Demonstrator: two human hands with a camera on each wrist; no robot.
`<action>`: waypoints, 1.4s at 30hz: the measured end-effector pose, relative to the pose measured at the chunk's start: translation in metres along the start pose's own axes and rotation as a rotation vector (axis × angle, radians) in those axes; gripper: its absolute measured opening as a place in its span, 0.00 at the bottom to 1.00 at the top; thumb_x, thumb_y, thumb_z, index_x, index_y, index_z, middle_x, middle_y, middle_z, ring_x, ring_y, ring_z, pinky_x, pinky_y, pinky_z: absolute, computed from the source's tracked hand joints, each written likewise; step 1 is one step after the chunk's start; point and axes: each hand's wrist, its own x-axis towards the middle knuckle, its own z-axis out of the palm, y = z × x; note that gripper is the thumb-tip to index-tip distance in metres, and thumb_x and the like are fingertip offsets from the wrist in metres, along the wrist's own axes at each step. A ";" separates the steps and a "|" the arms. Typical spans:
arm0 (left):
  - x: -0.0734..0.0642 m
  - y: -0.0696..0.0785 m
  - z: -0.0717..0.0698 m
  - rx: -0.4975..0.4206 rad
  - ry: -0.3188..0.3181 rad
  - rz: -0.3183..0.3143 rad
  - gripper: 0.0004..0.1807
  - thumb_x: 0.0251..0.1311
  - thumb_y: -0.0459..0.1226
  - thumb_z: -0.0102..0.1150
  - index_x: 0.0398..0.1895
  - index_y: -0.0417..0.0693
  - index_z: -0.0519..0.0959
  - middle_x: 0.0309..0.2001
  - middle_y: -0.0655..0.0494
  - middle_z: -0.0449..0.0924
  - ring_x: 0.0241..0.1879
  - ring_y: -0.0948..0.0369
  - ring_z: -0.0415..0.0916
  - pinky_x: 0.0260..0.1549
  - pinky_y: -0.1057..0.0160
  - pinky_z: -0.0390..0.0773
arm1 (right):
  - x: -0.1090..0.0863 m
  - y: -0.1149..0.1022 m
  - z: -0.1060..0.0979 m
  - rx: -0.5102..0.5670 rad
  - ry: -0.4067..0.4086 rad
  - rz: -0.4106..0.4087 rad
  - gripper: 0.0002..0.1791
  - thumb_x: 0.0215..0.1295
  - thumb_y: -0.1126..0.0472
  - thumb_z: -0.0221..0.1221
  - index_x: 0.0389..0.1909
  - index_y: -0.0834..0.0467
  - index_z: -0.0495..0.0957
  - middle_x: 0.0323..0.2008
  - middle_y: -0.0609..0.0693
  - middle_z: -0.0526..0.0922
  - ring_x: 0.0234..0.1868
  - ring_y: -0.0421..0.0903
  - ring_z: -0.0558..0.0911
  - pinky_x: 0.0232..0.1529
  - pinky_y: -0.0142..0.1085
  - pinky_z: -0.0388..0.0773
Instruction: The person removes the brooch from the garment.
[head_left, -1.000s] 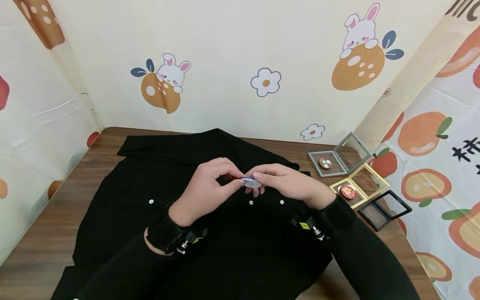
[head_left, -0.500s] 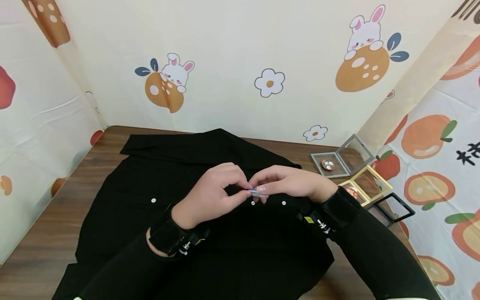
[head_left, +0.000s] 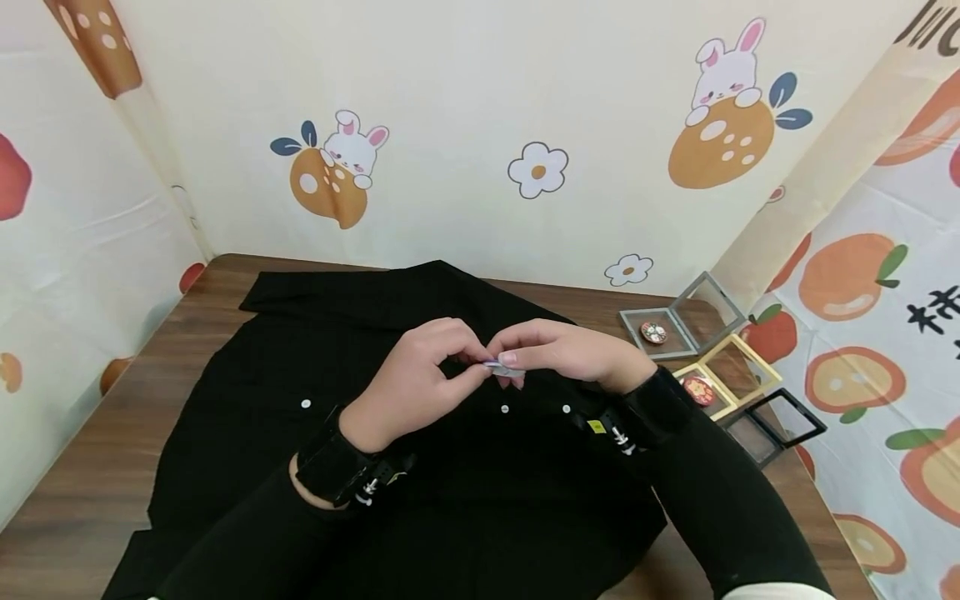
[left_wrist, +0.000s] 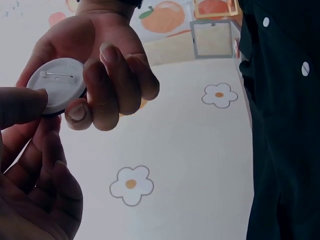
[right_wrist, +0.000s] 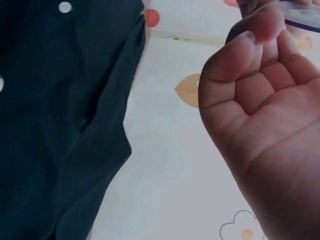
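A round pin badge (head_left: 508, 371) is held between both hands, above a black shirt (head_left: 465, 500) spread over the table. My left hand (head_left: 420, 375) pinches its left edge; my right hand (head_left: 570, 354) grips the other side between thumb and fingers. In the left wrist view the badge's white back (left_wrist: 62, 95) shows, with a thin metal pin (left_wrist: 57, 76) across it and a thumb lying on the rim. Only the badge's purple-edged side (right_wrist: 302, 17) appears in the right wrist view. Its front is hidden. White buttons (head_left: 505, 409) dot the shirt below the hands.
At the right edge of the wooden table (head_left: 67, 475) stand three open display cases: a grey one (head_left: 682, 343) with a round badge, a yellow one (head_left: 720, 412) with a red badge, and a black one (head_left: 768, 457). Printed cloth (head_left: 450, 83) hangs behind.
Both hands keep hold of the badge and shift slightly, first down and right, then back up and left. The badge's tilt changes a little. The shirt and cases stay put.
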 end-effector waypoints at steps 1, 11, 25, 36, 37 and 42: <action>0.000 0.000 -0.001 0.003 0.005 -0.004 0.08 0.60 0.28 0.71 0.32 0.51 0.86 0.33 0.66 0.81 0.35 0.64 0.76 0.36 0.58 0.80 | 0.001 0.001 0.000 0.000 0.003 -0.001 0.17 0.82 0.56 0.47 0.47 0.64 0.79 0.36 0.61 0.79 0.38 0.59 0.78 0.45 0.43 0.77; -0.008 -0.006 -0.008 0.178 -0.039 -0.085 0.04 0.62 0.32 0.69 0.36 0.51 0.86 0.34 0.66 0.80 0.36 0.65 0.75 0.38 0.64 0.77 | 0.005 0.002 -0.002 -0.027 0.066 0.037 0.16 0.81 0.58 0.48 0.49 0.64 0.80 0.37 0.62 0.81 0.38 0.54 0.80 0.45 0.41 0.78; -0.056 -0.038 -0.033 0.625 -0.382 -0.428 0.30 0.66 0.46 0.69 0.67 0.40 0.77 0.64 0.42 0.77 0.63 0.44 0.74 0.62 0.43 0.72 | -0.016 0.017 0.010 -0.485 0.387 0.159 0.14 0.77 0.49 0.58 0.53 0.52 0.82 0.40 0.42 0.82 0.38 0.42 0.80 0.42 0.41 0.79; -0.078 -0.057 -0.053 0.648 -0.514 -0.679 0.41 0.64 0.50 0.70 0.73 0.35 0.69 0.74 0.30 0.62 0.73 0.33 0.58 0.70 0.35 0.59 | -0.061 0.038 0.014 -0.688 0.526 0.350 0.19 0.78 0.46 0.57 0.55 0.55 0.82 0.37 0.43 0.77 0.35 0.42 0.74 0.41 0.42 0.73; -0.080 -0.059 -0.054 0.645 -0.525 -0.691 0.42 0.63 0.50 0.71 0.73 0.35 0.69 0.74 0.29 0.61 0.73 0.33 0.58 0.69 0.35 0.59 | -0.067 0.041 0.014 -0.688 0.543 0.371 0.19 0.78 0.45 0.56 0.55 0.56 0.81 0.36 0.43 0.77 0.35 0.42 0.74 0.41 0.42 0.72; -0.084 -0.068 -0.054 0.642 -0.571 -0.733 0.43 0.59 0.50 0.73 0.72 0.36 0.71 0.74 0.29 0.61 0.72 0.33 0.58 0.67 0.34 0.62 | -0.096 0.050 0.016 -0.683 0.630 0.459 0.21 0.79 0.42 0.53 0.53 0.55 0.80 0.34 0.46 0.75 0.32 0.45 0.73 0.37 0.43 0.68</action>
